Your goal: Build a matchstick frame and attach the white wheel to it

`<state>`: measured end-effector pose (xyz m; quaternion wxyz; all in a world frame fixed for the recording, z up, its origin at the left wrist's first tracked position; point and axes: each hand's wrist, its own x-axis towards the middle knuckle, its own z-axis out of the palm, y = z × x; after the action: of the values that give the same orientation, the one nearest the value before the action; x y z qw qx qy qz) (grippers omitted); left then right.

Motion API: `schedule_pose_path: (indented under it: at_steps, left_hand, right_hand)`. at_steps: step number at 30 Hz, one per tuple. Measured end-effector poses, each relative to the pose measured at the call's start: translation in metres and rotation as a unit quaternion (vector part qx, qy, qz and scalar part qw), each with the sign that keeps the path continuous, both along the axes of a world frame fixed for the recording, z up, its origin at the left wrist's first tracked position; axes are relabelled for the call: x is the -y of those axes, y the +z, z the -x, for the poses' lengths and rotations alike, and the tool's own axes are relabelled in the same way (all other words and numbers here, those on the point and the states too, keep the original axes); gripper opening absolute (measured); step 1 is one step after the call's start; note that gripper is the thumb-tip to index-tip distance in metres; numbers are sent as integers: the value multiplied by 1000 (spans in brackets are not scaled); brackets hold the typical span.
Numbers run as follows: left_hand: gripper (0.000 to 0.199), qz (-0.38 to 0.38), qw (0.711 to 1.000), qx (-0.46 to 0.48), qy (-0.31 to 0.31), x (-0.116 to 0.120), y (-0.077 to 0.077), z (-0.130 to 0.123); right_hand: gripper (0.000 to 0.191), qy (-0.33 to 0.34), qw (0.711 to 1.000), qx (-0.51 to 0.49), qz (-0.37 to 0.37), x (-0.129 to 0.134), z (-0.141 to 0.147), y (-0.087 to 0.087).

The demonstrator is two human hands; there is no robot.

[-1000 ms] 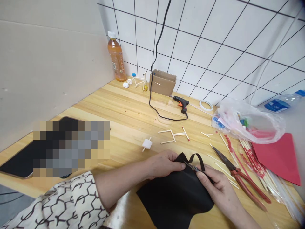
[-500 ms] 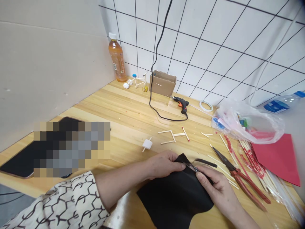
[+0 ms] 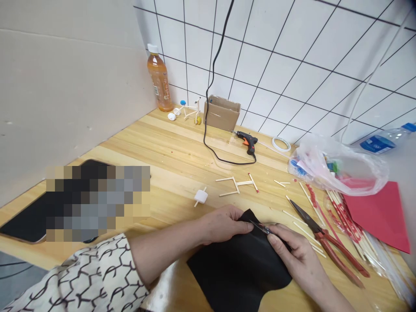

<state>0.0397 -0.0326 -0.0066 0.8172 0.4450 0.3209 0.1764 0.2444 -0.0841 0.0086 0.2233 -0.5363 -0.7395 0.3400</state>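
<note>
A black sheet (image 3: 240, 268) with a curved lower right edge lies over the front of the table. My left hand (image 3: 224, 223) pinches its top edge between thumb and fingers. My right hand (image 3: 294, 251) is closed around small scissors (image 3: 262, 228), whose blades point left at the sheet's top corner, near my left thumb. Behind my hands lie a stick frame (image 3: 238, 184) and a white piece on a short stick (image 3: 201, 196). Red-handled pliers (image 3: 325, 236) rest just right of my right hand.
Along the back stand an orange drink bottle (image 3: 159, 82), a small stick model (image 3: 191, 113), a cardboard box (image 3: 222, 113) and a corded glue gun (image 3: 247, 142). At right are a plastic bag (image 3: 364, 173), red paper (image 3: 390, 216) and bundled sticks (image 3: 346, 216). A tablet (image 3: 29, 216) lies left.
The narrow black strip that stuck out behind my right fingers no longer shows. The scissor blades look closer together. Both hands have stayed almost in place.
</note>
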Motion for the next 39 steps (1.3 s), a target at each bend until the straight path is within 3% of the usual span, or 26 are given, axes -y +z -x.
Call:
schedule_pose_path:
  at_steps: [20, 31, 39]
  left_hand:
    - [42, 22, 1000, 12, 1, 1, -2, 0]
    - [35, -91, 994, 60, 20, -1, 1, -1]
    - [42, 1, 999, 43, -4, 1, -6, -2]
  right_hand:
    - [25, -14, 1000, -4, -19, 1, 2, 1]
    - [27, -18, 1000, 8, -18, -1, 1, 1]
    - [25, -27, 998, 18, -63, 1, 1, -5]
